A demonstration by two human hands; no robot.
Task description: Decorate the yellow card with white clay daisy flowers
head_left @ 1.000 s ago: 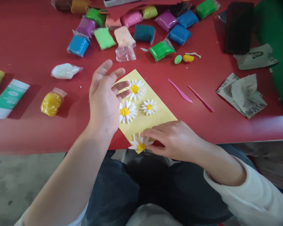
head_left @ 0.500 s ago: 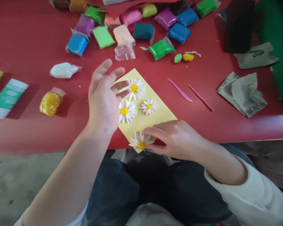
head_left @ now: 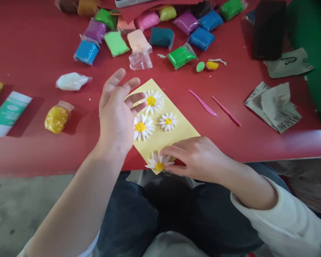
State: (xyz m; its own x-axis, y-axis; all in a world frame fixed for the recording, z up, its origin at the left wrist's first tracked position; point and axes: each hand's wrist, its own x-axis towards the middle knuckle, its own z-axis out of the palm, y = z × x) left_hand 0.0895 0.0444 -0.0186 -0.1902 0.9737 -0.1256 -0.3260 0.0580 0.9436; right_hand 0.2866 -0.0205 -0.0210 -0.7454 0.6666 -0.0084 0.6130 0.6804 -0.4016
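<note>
Four clay flowers [head_left: 140,126] on my card [head_left: 176,139], clay packets [head_left: 115,43] behind it, two clay tools [head_left: 202,102] to its right, newspaper [head_left: 273,106] beyond them, a tube [head_left: 8,113] and clay lump [head_left: 56,119] to its left, all on my table [head_left: 42,46]

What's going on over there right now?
Left hand open, fingers spread above yellow card. Right hand fingertips at lower clay daisy. Nothing in the way.

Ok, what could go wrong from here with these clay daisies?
The right hand is pinching the clay daisy at the corner of the yellow card, so its thin petals could bend or tear. The left hand's fingers sit right by the top daisy and might knock it.
</note>
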